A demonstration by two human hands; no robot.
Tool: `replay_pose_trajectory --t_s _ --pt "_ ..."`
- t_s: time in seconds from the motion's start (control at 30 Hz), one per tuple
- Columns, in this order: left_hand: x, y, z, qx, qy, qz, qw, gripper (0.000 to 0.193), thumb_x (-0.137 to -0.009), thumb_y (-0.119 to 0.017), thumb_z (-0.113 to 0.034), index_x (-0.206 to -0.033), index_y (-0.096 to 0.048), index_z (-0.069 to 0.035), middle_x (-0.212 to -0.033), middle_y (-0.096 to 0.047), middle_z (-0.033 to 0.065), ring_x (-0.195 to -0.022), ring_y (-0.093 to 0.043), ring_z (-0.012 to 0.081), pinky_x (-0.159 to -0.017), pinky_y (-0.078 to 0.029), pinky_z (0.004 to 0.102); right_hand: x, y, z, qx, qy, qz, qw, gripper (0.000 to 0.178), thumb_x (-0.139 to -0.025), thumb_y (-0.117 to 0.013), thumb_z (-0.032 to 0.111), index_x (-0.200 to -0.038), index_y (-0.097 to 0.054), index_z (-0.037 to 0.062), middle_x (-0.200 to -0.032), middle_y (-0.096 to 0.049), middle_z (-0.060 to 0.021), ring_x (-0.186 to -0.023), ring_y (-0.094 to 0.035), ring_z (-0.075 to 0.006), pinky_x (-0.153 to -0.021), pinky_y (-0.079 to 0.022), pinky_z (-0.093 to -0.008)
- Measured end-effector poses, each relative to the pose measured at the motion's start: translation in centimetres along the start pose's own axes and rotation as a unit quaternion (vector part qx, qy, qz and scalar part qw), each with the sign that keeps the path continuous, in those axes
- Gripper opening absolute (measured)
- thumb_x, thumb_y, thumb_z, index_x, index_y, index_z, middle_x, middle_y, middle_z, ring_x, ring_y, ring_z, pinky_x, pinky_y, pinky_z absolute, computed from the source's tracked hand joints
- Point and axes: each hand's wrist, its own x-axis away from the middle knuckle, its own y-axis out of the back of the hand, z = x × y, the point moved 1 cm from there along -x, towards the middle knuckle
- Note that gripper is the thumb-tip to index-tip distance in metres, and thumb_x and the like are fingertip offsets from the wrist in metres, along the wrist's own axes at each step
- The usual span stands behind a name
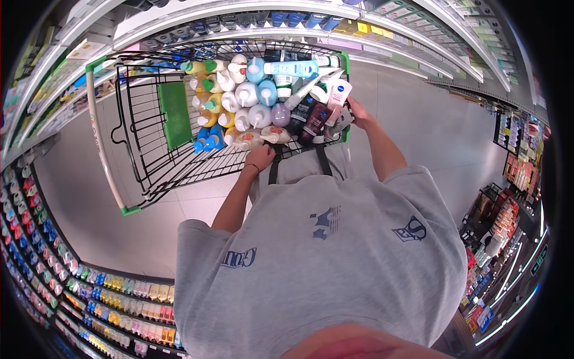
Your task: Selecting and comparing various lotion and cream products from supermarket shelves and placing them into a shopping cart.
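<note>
A wire shopping cart (203, 169) with green corners stands in front of me, its handle end at the left. My left hand (261, 157) is closed on the near side rail. At the cart's right end, my right hand (361, 114) is closed around the end rail, its fingers partly hidden. Beside it lie a pink-and-white tube (338, 97) and a greyish pack (341, 124). White pump bottles (246, 94), blue bottles (215, 139), yellow bottles and dark packs (317, 122) crowd the basket. A light-blue pack (292, 68) rests on top.
A green panel (174, 116) is fixed at the cart's handle end. Long shelves (251, 33) of packaged goods run close along the far side. More shelves (119, 299) of bottles stand at the lower left. Pale tiled floor (412, 113) extends to the right, toward display racks (502, 227).
</note>
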Motion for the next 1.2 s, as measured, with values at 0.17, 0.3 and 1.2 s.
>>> replay_pose_trajectory --t_s 0.17,0.3,1.2 --pt "0.0 0.5 -0.7 0.012 0.049 -0.001 0.999 0.034 -0.090 -0.051 -0.038 -0.094 -0.064 -0.007 -0.096 -0.067 0.0170 -0.092 -0.064 0.0345 -0.080 -0.050 0.0459 0.5 0.4 -0.5 0.000 0.017 0.006 1.000 0.056 -0.095 -0.038 0.058 -0.134 -0.046 0.0190 -0.124 -0.054 -0.0024 -0.107 -0.053 -0.0228 -0.093 -0.041 -0.0447" --pt "0.6 0.8 -2.6 -0.041 0.078 -0.032 0.996 0.034 -0.089 -0.052 -0.037 -0.096 -0.065 -0.006 -0.099 -0.068 0.0176 -0.093 -0.065 0.0345 -0.081 -0.050 0.0467 0.7 1.3 -1.0 0.002 0.045 0.004 0.999 0.048 -0.097 -0.039 0.053 -0.127 -0.050 0.0170 -0.109 -0.057 -0.0002 -0.094 -0.055 -0.0162 -0.085 -0.046 -0.0392" --pt "1.6 -1.0 -6.3 -0.097 0.197 -0.049 0.974 0.043 -0.087 -0.045 -0.041 -0.112 -0.065 -0.013 -0.114 -0.066 0.0178 -0.109 -0.062 0.0326 -0.096 -0.038 0.0549 1.0 4.4 17.5 -0.108 0.410 -0.019 0.906 0.025 -0.090 -0.062 0.014 -0.112 -0.059 0.0026 -0.077 -0.061 -0.0018 -0.064 -0.056 -0.0078 -0.059 -0.046 -0.0226"
